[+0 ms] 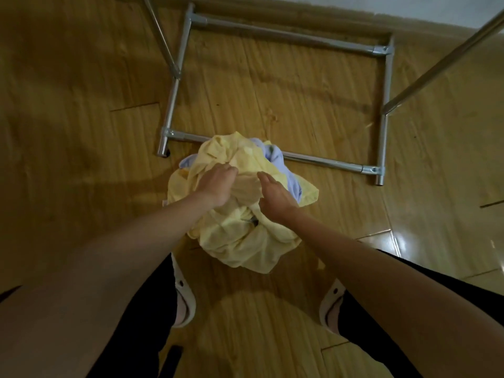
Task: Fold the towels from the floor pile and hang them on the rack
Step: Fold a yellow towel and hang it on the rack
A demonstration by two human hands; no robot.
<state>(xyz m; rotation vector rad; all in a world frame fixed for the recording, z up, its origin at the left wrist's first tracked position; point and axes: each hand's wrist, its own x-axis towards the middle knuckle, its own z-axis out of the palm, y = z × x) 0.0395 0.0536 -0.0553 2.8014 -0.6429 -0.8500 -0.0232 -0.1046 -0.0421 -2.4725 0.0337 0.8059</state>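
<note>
The rack (pixel 286 91) stands bare on the wooden floor (pixel 81 132), nothing visibly hung, so the task looks barely begun. The towel pile (pixel 240 233) lies crumpled against its near base bar. The left hand (pixel 218 184) grips yellow cloth; the right hand (pixel 275 195) rests spread on top.

head view | steep downward look | close above floor (pixel 81 105)

The yellow towels (pixel 240 241) are soft, matt, crumpled cloth, as is the lilac towel (pixel 275 155). The rack (pixel 300 38) is smooth shiny metal tubing. The floor (pixel 81 105) is glossy wood-grain planking.
</note>
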